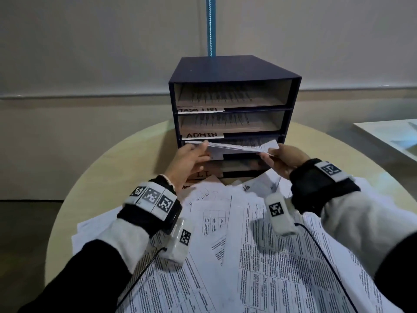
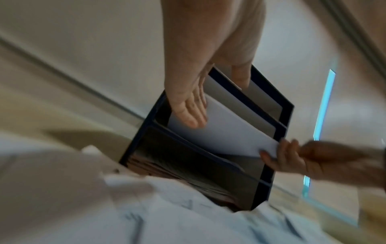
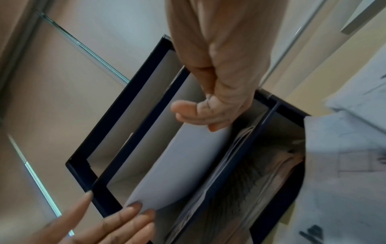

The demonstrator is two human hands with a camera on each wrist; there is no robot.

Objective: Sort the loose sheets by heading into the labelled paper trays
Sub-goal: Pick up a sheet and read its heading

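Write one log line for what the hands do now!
step: filing | left hand: pinches sheet | right hand: pinches sheet | slot: tray under ADMIN label

The label of the third tray (image 1: 239, 156) is covered by the left grip (image 1: 190, 161) and the held sheets (image 1: 243, 146); the lowest label (image 1: 202, 175) is partly hidden; print on the loose sheets (image 1: 270, 256) is too small to be read; the desk (image 1: 126, 159) is cut off below.

Left hand (image 2: 208, 62) is coming down from the top of the frame, fingers (image 2: 188, 113) lying flat on a white sheet (image 2: 225, 130) that's poking out of the dark blue trays (image 2: 264, 191) mid-frame. Right hand (image 2: 313, 158) is pinching its corner at the right edge. Blurry loose sheets (image 2: 188, 222) are filling the bottom.
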